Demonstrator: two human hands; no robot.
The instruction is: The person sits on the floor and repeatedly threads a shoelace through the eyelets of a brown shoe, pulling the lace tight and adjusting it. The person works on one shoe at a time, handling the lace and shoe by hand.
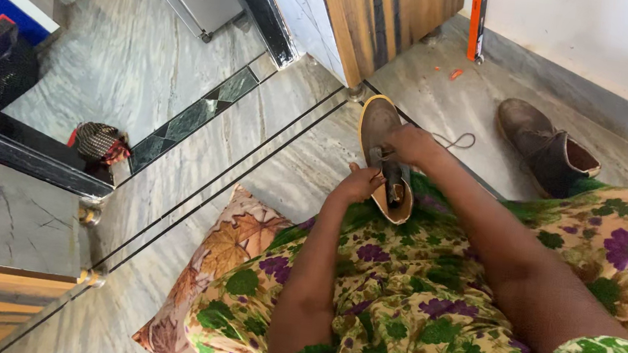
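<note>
The flowered dress (423,317), green and yellow with purple blooms, filled the foreground nearest the camera, draped over the person's lap, and both bare forearms reached forward across it to a brown shoe (380,141) held sole-up just beyond the knees. The left hand (359,184) was closed on the shoe's near end, cupping it from the left side, while the right hand (408,143) gripped a dark brush (392,180) whose body lay along the tan sole (the fingers wrapped its upper end, so the hold looked firm). A loose lace (455,142) curled out to the right of the shoe, resting on the grey marble floor (148,68). Farther right of the shoe, well apart from it, the second boot (547,149) stood upright on the floor near the wall. A leaf-patterned cushion (221,267) lay under the dress, below and left of the shoe. Well to the left of the shoe a small checked cloth bundle (101,142) sat by a dark step, and beyond the shoe stood a wooden door (383,14).
</note>
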